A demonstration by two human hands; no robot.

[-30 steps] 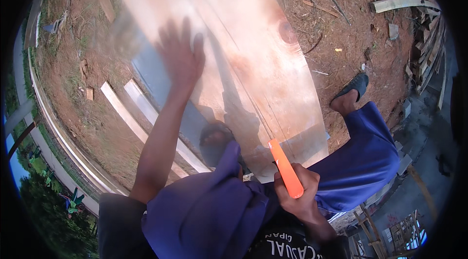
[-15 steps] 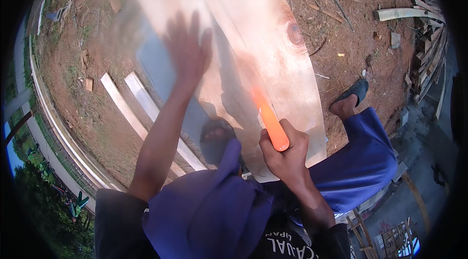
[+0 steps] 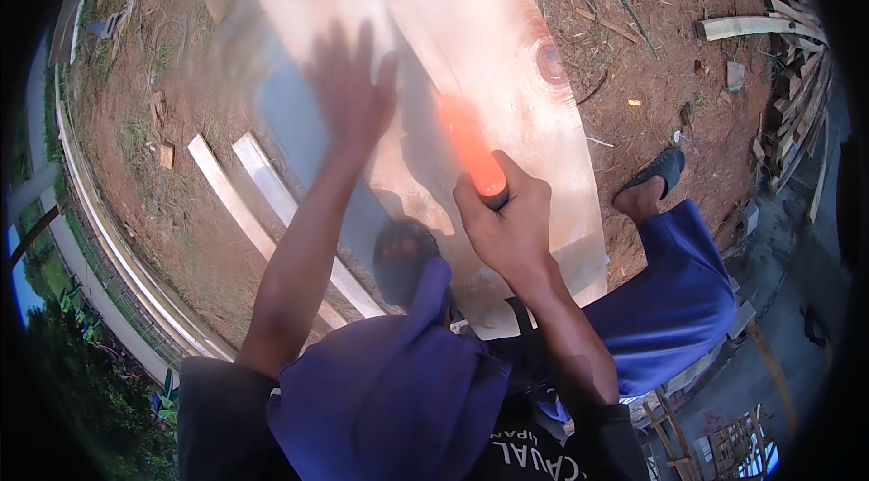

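Note:
A wide, pale wooden board (image 3: 543, 155) runs away from me, with a dark knot near its right edge. My left hand (image 3: 353, 101) lies on it with fingers spread, pressing flat. Closed around the orange handle of a handsaw (image 3: 471, 146) is my right hand (image 3: 509, 219), over the board's middle. The saw's thin blade is hard to make out in glare and blur, along a line running up and left from the handle. My left foot, in a dark sandal (image 3: 403, 255), rests on the board's near left part.
Two narrow wood strips (image 3: 272, 178) lie on the ground to the left. My other sandalled foot (image 3: 656, 178) stands on bare soil right of the board. A stack of scrap lumber (image 3: 801, 110) curves along the far right, beside a grey concrete surface (image 3: 769, 300).
My right hand has pushed the handsaw forward and slightly left along the board. My left hand and both feet stay nearly where they were.

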